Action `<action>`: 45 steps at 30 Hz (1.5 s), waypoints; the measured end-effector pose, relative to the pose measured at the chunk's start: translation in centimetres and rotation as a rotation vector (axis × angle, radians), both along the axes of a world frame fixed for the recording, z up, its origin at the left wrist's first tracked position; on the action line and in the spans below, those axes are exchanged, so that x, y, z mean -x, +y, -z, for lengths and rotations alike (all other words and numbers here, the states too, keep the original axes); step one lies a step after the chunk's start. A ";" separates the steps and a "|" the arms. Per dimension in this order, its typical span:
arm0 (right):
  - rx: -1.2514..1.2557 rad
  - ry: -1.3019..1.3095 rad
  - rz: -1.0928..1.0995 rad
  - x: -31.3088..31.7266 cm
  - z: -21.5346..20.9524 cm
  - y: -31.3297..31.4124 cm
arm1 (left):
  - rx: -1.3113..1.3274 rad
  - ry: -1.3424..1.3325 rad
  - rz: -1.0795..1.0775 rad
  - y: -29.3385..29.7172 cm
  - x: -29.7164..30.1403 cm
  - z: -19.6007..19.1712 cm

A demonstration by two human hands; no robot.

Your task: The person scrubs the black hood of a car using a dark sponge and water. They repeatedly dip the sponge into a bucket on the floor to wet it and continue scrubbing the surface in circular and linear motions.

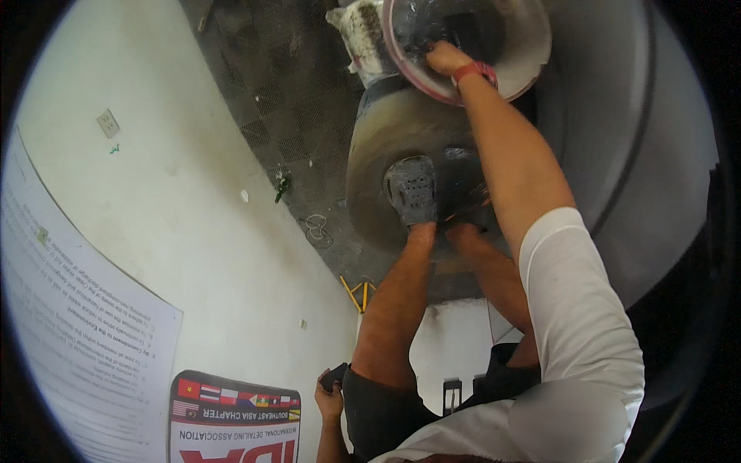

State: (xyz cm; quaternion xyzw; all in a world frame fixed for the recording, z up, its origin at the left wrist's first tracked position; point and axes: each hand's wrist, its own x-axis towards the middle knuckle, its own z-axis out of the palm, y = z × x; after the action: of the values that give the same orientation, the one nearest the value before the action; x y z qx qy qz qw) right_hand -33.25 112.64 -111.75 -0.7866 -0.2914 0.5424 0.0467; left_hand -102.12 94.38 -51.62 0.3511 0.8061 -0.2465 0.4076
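Observation:
My right hand [446,59], with a red band at the wrist, reaches into a round basin [525,69] with a pink rim at the top of the view. Its fingers dip toward something dark and wet inside and are partly hidden. My right arm in a white sleeve stretches up from the lower right. My left hand [329,395] hangs by my hip at the bottom edge, closed around a small dark object [334,376]. My legs stand on a round brownish disc [370,154], one foot in a grey perforated shoe [411,189].
A white wall [177,201] with a socket and printed posters fills the left side. Dark tiled floor [270,85] lies beyond it. A dirty white cloth [361,32] sits beside the basin. A grey curved vehicle panel [641,154] is on the right. A yellow item [360,293] lies near the wall.

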 end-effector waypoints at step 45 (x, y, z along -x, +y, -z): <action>0.032 -1.345 1.472 -18.5 -113.7 -55.7 | -0.800 -0.872 0.488 39.6 -42.3 -24.5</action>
State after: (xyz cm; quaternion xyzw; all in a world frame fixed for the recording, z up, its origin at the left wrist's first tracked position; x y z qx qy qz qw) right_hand -14.76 56.97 1.90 -0.9155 0.3102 -0.1761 0.1861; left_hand -59.85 133.96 -27.08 0.7175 0.4928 0.1531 0.4678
